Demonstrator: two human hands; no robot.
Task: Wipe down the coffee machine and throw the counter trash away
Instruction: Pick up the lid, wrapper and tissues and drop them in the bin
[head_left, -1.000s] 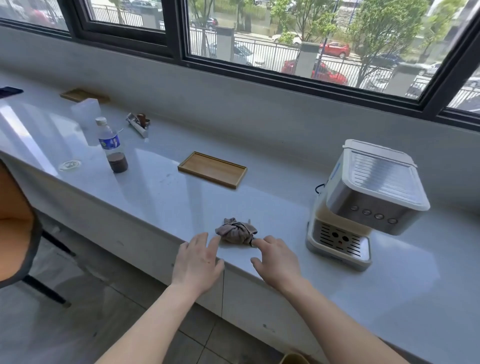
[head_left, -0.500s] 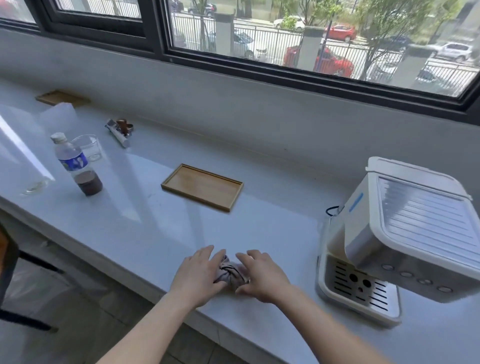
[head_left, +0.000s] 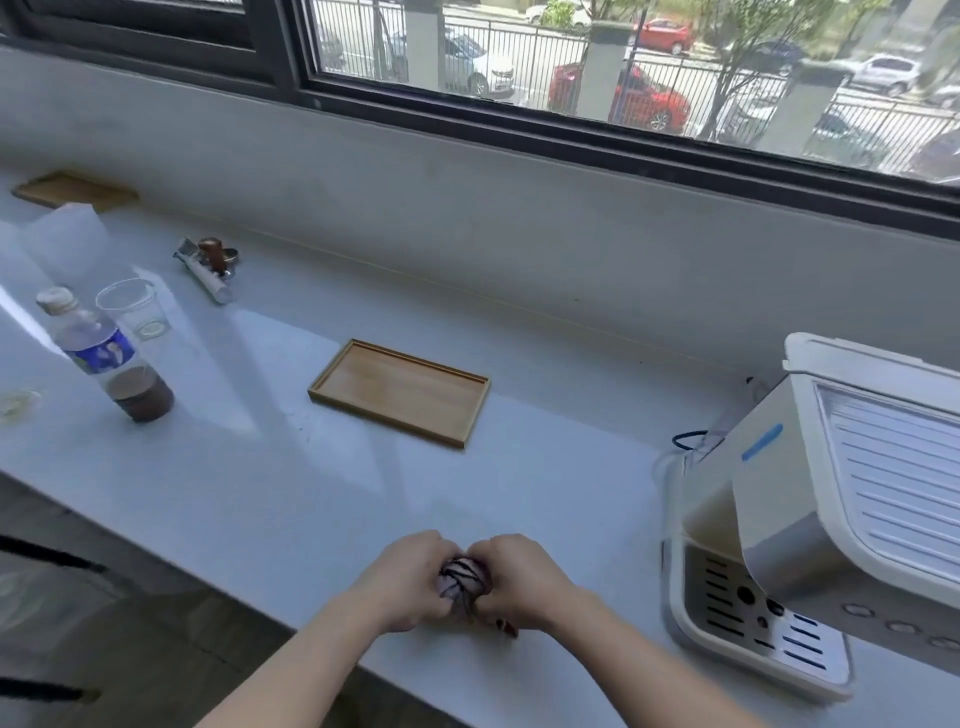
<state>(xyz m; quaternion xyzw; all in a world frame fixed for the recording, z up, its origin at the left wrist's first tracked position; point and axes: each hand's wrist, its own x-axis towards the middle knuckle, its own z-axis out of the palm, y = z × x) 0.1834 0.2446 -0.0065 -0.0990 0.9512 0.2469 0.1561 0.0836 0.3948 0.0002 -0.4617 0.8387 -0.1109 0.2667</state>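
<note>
No text can be read. The bottle (head_left: 104, 353) wears a blue label with white shapes too blurred to make out, and the coffee machine (head_left: 831, 519) carries a plain blue strip and unmarked buttons.

Tray (head_left: 400, 392) mid-counter (head_left: 545, 415), bottle (head_left: 106, 358) + cup (head_left: 136, 309) far left, coffee machine (head_left: 810, 525) right, cloth (head_left: 464, 578) at front edge btwn hands.

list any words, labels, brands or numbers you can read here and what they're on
No text can be read anywhere in this picture.
Clear plastic bottle holding dark liquid: blue and white label, print too blurred to read.
White and silver coffee machine: a plain blue strip and round buttons, no legible marking.
Rectangular wooden tray and clear plastic cup: no lettering visible.
</note>
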